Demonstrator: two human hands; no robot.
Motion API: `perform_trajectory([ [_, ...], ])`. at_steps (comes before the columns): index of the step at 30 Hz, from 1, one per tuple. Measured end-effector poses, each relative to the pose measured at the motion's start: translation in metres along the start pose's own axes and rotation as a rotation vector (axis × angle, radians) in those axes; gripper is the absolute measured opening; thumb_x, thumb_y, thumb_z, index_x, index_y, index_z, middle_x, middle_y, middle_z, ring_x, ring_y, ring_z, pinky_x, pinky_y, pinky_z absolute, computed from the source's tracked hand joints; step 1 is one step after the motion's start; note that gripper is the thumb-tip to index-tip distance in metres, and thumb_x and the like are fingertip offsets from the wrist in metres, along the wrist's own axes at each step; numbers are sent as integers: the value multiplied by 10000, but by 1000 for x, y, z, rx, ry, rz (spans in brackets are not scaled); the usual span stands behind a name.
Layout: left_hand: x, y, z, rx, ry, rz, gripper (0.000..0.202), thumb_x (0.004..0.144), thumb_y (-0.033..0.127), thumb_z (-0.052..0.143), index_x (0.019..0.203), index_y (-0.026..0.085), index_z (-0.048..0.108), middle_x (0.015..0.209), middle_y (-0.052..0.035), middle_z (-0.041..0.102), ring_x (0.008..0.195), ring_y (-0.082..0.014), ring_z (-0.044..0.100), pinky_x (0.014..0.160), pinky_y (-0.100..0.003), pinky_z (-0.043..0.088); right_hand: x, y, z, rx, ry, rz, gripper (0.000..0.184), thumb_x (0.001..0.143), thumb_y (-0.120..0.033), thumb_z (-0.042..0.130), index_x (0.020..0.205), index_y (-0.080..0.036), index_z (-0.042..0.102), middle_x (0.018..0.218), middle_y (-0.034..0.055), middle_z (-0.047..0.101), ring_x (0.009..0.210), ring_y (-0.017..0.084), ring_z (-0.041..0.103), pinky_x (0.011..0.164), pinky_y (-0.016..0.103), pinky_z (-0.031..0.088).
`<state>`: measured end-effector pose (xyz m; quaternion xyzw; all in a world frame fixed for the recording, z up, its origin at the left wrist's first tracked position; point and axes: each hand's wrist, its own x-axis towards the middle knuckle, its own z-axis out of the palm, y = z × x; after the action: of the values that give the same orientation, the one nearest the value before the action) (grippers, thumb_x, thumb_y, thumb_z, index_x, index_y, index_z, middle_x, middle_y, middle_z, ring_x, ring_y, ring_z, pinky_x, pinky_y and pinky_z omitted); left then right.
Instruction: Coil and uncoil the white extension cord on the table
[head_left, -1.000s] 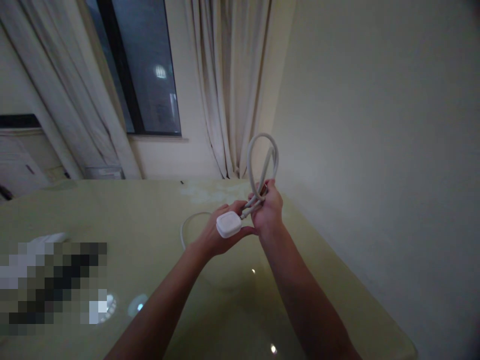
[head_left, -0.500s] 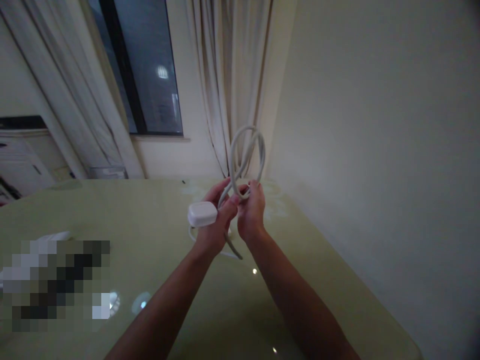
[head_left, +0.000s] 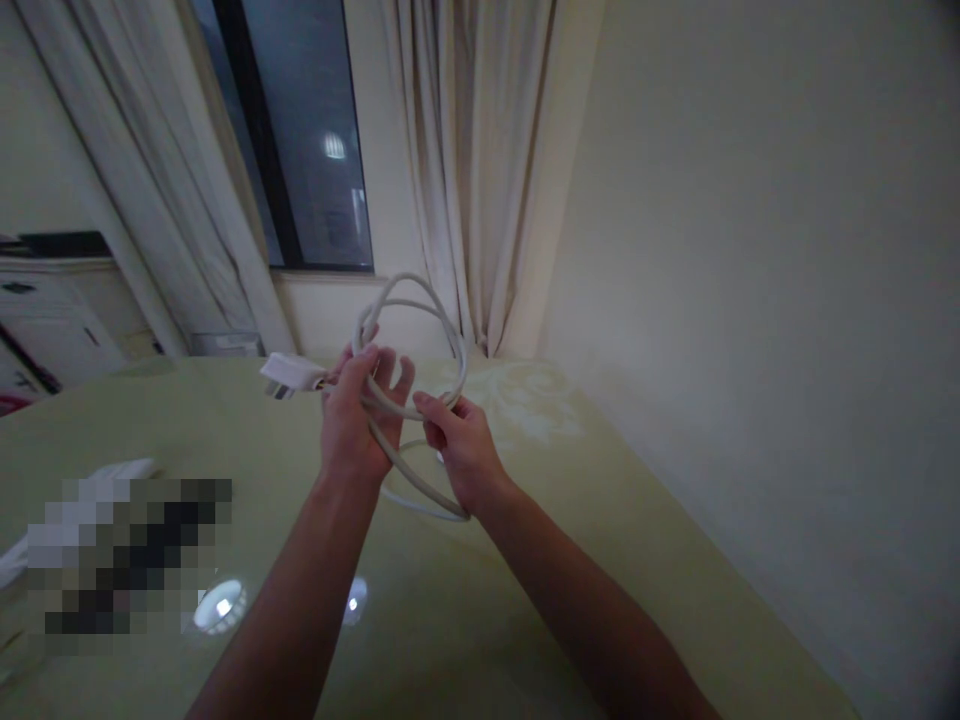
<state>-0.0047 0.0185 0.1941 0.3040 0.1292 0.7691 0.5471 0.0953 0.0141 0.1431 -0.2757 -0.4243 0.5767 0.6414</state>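
A pale grey power cable is looped in the air above the table, held between both hands. My left hand closes on one side of the loops, thumb against the cable and some fingers curled loosely behind it. Out to the left of that hand sticks a white plug, tilted, with its prongs pointing down. My right hand pinches the lower right part of the loop between thumb and fingers. More of the cable hangs below the hands in a curve, partly hidden by the right wrist.
Under the hands is a pale green glossy table with light reflections. At its left lie white material and a dark pixelated patch. A wall borders the right edge; curtains, a window and a cabinet stand beyond.
My left hand has moved left, away from the right hand, and turned, swinging the plug leftward so its prongs show. The loops have opened wider and shifted left.
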Motion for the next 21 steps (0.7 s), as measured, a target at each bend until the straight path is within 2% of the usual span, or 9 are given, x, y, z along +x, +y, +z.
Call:
perform_trajectory([
  [3, 3, 13, 0, -62, -93, -129, 250, 842, 91, 664, 1064, 199, 706, 794, 43, 633, 558, 10, 530, 449, -42, 377, -1, 1, 1, 48, -10, 49, 353, 676, -359, 868, 633, -184, 564, 548, -81, 476, 505, 60, 361, 493, 227, 270],
  [5, 6, 22, -4, -13, -158, -251, 237, 866, 63, 611, 1065, 154, 703, 801, 35, 617, 447, 31, 406, 342, -44, 260, 4, -1, -2, 68, 24, 86, 311, 619, -306, 891, 707, -184, 620, 603, -76, 542, 534, 60, 432, 510, 208, 318],
  [7, 10, 31, -13, 112, -201, -367, 213, 860, 68, 619, 1048, 120, 706, 789, 32, 598, 385, 38, 307, 305, -64, 236, 12, -6, -11, 115, 70, 123, 344, 575, -257, 898, 811, -189, 658, 669, -70, 603, 577, 65, 515, 539, 189, 386],
  [9, 12, 38, -23, 292, -248, -460, 175, 840, 121, 686, 1012, 110, 714, 765, 28, 581, 362, 37, 284, 284, -83, 215, 22, -15, -23, 168, 97, 126, 394, 562, -243, 898, 868, -193, 655, 688, -74, 620, 576, 64, 543, 553, 181, 432],
  [12, 11, 44, -35, 570, -381, -548, 168, 821, 258, 781, 861, 119, 696, 690, 23, 553, 362, 25, 322, 291, -83, 197, 31, -34, -41, 58, 42, 15, 396, 611, -309, 908, 899, -192, 663, 661, -80, 612, 494, 47, 483, 483, 166, 392],
  [14, 10, 43, -38, 668, -446, -577, 240, 818, 328, 801, 791, 134, 662, 630, 35, 516, 359, 15, 321, 301, -86, 201, 31, -45, -49, -125, -46, -65, 379, 672, -402, 897, 895, -183, 682, 660, -61, 626, 469, 42, 461, 440, 163, 337],
  [16, 9, 38, -37, 668, -435, -565, 255, 809, 359, 809, 821, 147, 667, 606, 51, 486, 354, 10, 302, 301, -95, 188, 28, -53, -52, -239, -101, -86, 421, 723, -531, 851, 870, -171, 692, 599, -59, 591, 432, 41, 418, 404, 169, 288],
  [19, 10, 27, -30, 583, -346, -466, 293, 787, 379, 823, 933, 155, 702, 620, 61, 483, 362, 6, 299, 305, -106, 169, 24, -56, -50, -187, -90, -38, 550, 730, -709, 764, 819, -175, 662, 466, -108, 421, 370, 33, 259, 358, 179, 181],
  [21, 11, 21, -26, 542, -312, -386, 323, 770, 384, 835, 955, 148, 714, 620, 60, 488, 371, 3, 307, 314, -116, 175, 23, -56, -46, -94, -110, 37, 586, 726, -757, 733, 762, -187, 605, 444, -129, 339, 363, 28, 173, 347, 183, 120],
])
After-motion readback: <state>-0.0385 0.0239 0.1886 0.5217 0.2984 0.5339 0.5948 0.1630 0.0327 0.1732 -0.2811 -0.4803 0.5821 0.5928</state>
